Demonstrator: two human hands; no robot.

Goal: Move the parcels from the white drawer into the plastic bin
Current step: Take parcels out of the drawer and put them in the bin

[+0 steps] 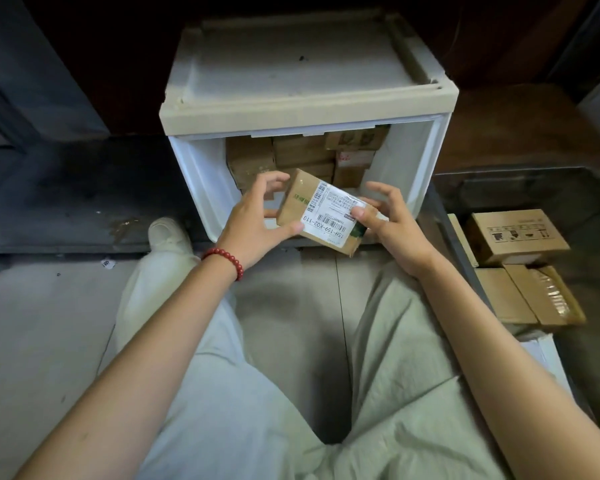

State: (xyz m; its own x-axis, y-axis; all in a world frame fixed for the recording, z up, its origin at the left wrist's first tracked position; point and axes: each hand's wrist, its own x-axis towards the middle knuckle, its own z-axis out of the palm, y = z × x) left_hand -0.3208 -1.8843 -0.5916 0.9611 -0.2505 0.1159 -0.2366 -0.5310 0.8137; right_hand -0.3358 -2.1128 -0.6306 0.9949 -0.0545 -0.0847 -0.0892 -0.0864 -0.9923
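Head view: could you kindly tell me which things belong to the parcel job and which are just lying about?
Job: held parcel, left hand, right hand, white drawer, stacked parcels, plastic bin, boxes inside it.
Lying about: white shoe, paper scrap, bead bracelet.

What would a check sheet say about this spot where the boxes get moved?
Surface: grey floor; a dark, stained ledge beyond it.
Job's things: white drawer open, brown parcels stacked inside; one labelled parcel held in front of it; plastic bin at the right, boxes already inside.
Clutter: paper scrap on the floor.
Hands: left hand and right hand both hold the labelled parcel.
Cables: nothing seen.
Surroundings: dark furniture behind; the person's pale trousers, white shoe, red bracelet.
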